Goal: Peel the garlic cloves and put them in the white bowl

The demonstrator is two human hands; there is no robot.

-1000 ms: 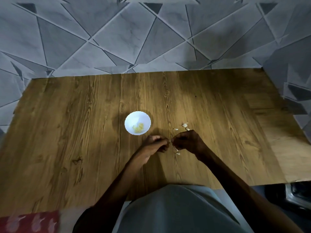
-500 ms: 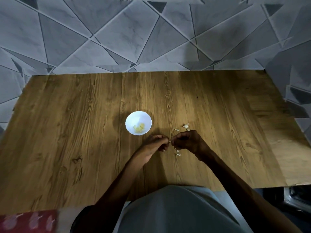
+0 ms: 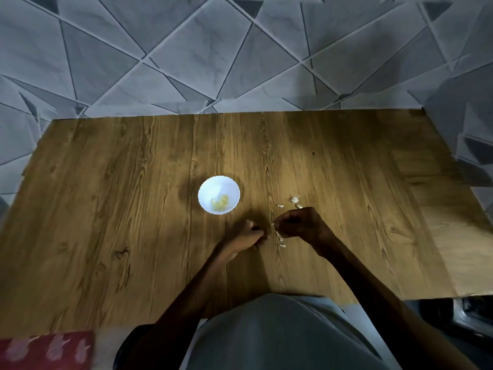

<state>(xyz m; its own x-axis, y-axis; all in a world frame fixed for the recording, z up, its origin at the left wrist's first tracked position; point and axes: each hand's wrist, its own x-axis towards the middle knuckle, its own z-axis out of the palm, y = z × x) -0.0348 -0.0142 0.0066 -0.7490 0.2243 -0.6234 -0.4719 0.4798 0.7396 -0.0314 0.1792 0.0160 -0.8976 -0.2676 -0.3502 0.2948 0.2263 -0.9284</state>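
The white bowl (image 3: 206,186) stands on the wooden table (image 3: 106,209) with a few peeled yellowish garlic pieces (image 3: 221,203) in it. Just right of and nearer than the bowl are my hands. My left hand (image 3: 249,235) is curled shut low over the table, and the garlic clove it grips is hidden by the fingers. A small gap away, my right hand (image 3: 300,225) pinches a pale strip of garlic skin (image 3: 273,225) at its fingertips. Loose skin scraps (image 3: 280,238) lie below that gap.
More garlic bits and skins (image 3: 294,200) lie on the table beyond my right hand. A tiled wall (image 3: 240,62) runs behind the table. A red patterned cloth (image 3: 48,348) is at the near left edge, and a dark object (image 3: 472,316) sits off the table's near right corner.
My hands were pinched together over the clove; now they have pulled apart, the left one moving down and left, the right one keeping a strip of skin.
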